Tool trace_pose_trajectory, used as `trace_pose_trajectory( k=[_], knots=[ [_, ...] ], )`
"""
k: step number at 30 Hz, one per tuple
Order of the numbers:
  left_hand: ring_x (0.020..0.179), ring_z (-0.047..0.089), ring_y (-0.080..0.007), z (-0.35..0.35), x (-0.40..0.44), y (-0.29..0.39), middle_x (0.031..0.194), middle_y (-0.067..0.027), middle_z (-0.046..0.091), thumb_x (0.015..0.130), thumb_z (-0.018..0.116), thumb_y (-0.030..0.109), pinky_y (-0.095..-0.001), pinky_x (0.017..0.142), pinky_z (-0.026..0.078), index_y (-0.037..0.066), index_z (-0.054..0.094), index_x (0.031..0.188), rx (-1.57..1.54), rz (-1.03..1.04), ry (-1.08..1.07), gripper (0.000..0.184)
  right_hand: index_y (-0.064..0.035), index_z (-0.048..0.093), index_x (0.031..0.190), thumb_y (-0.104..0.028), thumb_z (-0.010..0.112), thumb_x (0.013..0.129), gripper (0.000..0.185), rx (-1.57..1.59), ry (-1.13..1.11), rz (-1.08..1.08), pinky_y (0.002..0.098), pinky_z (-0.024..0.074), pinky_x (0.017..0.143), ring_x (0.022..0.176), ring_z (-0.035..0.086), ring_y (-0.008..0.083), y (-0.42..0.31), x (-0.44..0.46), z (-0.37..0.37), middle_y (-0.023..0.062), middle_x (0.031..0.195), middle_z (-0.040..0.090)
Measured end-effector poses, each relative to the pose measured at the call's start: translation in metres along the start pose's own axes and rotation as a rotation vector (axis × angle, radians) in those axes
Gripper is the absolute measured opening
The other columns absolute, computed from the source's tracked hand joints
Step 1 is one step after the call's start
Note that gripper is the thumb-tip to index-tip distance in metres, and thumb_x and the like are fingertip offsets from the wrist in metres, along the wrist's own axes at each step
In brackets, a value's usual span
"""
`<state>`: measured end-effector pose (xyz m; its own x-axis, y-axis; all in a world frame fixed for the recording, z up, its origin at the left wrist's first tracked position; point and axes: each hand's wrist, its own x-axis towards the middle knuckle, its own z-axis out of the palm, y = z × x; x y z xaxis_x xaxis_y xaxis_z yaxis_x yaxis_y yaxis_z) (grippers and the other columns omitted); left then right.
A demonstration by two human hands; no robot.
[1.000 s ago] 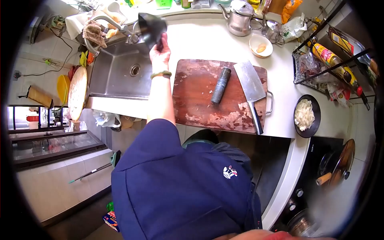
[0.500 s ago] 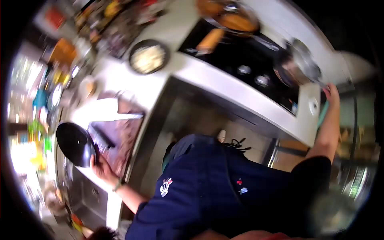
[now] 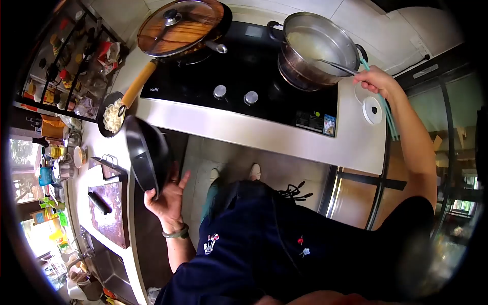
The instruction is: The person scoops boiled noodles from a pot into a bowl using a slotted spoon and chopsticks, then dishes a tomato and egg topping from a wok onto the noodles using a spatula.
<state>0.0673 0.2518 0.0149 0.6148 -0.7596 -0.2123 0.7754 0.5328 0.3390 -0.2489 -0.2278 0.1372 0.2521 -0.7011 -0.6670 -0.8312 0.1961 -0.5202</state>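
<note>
My left hand [image 3: 170,201] grips the rim of a black bowl [image 3: 147,155], thumb on the near side, with the bowl tilted on its side in front of the counter's corner. My right hand [image 3: 376,82] is closed round the dark handle of a long metal utensil [image 3: 339,66], whose head reaches into a steel pot [image 3: 305,68]; I cannot tell whether it is a ladle or a spoon. Teal chopsticks [image 3: 390,119] run through the same hand. Cloudy liquid [image 3: 312,46] fills part of the pot, which stands on the black cooktop [image 3: 203,104].
A lidded pan [image 3: 175,33] with a wooden handle [image 3: 141,81] occupies the left burner. Beside that handle sits a dark bowl of pale pieces [image 3: 113,118]. A spice rack [image 3: 66,66], a cutting board [image 3: 109,223] and a sink [image 3: 109,269] line the left. A white round object [image 3: 372,111] lies right.
My left hand has carried the black bowl from over the left counter toward the cooktop. My right hand has moved up and left to the pot, now with the utensil dipping into it.
</note>
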Motion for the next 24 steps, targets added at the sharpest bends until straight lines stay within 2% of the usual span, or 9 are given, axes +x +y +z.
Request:
trace_pose_trajectory(
  k=[3,5,6,8,9,12,16,18,24],
  knots=[
    [0.115,0.039,-0.0360,0.018,0.013,-0.032,0.125,-0.0138,0.042,0.060,0.053,0.017,-0.0564,0.096,0.027,0.006,0.036,0.125,0.080,-0.046,0.055,0.069,-0.0015,0.055,0.079,-0.022,0.062,0.072,0.022,-0.187,0.076,-0.094,0.0197,0.0278,0.034,0.041,0.041,0.0063,-0.009,-0.017,-0.016,0.0047,0.059,0.052],
    [0.105,0.049,-0.0301,0.011,0.022,-0.043,0.114,-0.0116,0.051,0.059,0.050,0.012,-0.0482,0.091,0.038,0.005,0.044,0.118,0.094,-0.063,0.171,0.060,0.0010,0.057,0.077,-0.019,0.064,0.069,0.023,-0.436,0.450,-0.359,0.0282,0.0407,0.043,0.048,0.051,0.0169,-0.009,-0.033,-0.018,0.0100,0.065,0.056],
    [0.101,0.052,-0.0277,0.009,0.027,-0.047,0.111,-0.0105,0.054,0.059,0.049,0.010,-0.0447,0.089,0.041,0.004,0.047,0.115,0.109,-0.092,0.219,0.056,0.0010,0.057,0.077,-0.019,0.064,0.069,0.023,-0.436,0.446,-0.354,0.0282,0.0407,0.043,0.048,0.051,0.0169,-0.013,-0.044,-0.018,0.0100,0.065,0.056],
    [0.099,0.052,-0.0273,0.007,0.041,-0.062,0.108,-0.0095,0.056,0.059,0.048,0.008,-0.0388,0.089,0.041,0.002,0.050,0.110,0.113,-0.149,0.248,0.051,0.0013,0.058,0.077,-0.017,0.065,0.066,0.022,-1.101,0.716,-0.622,0.0373,0.0463,0.057,0.060,0.057,0.0285,-0.026,-0.065,-0.012,0.0159,0.073,0.058],
    [0.100,0.052,-0.0276,0.011,0.046,-0.070,0.108,-0.0098,0.055,0.059,0.048,0.007,-0.0386,0.089,0.041,0.001,0.051,0.110,0.140,-0.192,0.230,0.051,-0.0006,0.060,0.076,-0.015,0.064,0.065,0.018,-1.174,0.813,-0.752,0.0417,0.0461,0.062,0.068,0.057,0.0334,-0.027,-0.071,-0.008,0.0179,0.074,0.058],
    [0.103,0.050,-0.0274,0.025,0.065,-0.095,0.111,-0.0112,0.054,0.059,0.048,0.007,-0.0380,0.093,0.037,-0.002,0.050,0.111,0.204,-0.322,0.138,0.052,-0.0016,0.060,0.078,-0.009,0.061,0.066,0.014,-1.458,0.724,-0.515,0.0399,0.0454,0.063,0.069,0.057,0.0301,-0.049,-0.084,0.007,0.0134,0.071,0.058],
    [0.104,0.048,-0.0282,0.042,0.088,-0.119,0.112,-0.0132,0.053,0.058,0.048,0.008,-0.0366,0.093,0.036,-0.004,0.048,0.111,0.170,-0.497,0.032,0.055,-0.0012,0.059,0.082,-0.004,0.059,0.063,0.019,-1.663,0.684,-0.485,0.0375,0.0465,0.058,0.063,0.058,0.0287,-0.063,-0.091,0.018,0.0122,0.067,0.057],
    [0.099,0.050,-0.0307,0.045,0.097,-0.128,0.110,-0.0147,0.052,0.055,0.049,0.011,-0.0401,0.088,0.039,-0.001,0.045,0.114,0.247,-0.540,0.078,0.060,-0.0021,0.057,0.070,-0.007,0.056,0.065,0.007,-1.810,0.747,-0.568,0.0309,0.0472,0.053,0.059,0.060,0.0223,-0.068,-0.091,0.026,0.0099,0.062,0.059],
    [0.102,0.046,-0.0321,0.043,0.113,-0.144,0.113,-0.0152,0.049,0.055,0.050,0.013,-0.0428,0.087,0.037,-0.001,0.043,0.117,0.349,-0.641,0.037,0.064,-0.0002,0.058,0.078,-0.004,0.054,0.066,0.013,-1.878,0.760,-0.607,0.0298,0.0469,0.051,0.058,0.060,0.0214,-0.066,-0.062,0.017,0.0099,0.062,0.059]
  ],
)
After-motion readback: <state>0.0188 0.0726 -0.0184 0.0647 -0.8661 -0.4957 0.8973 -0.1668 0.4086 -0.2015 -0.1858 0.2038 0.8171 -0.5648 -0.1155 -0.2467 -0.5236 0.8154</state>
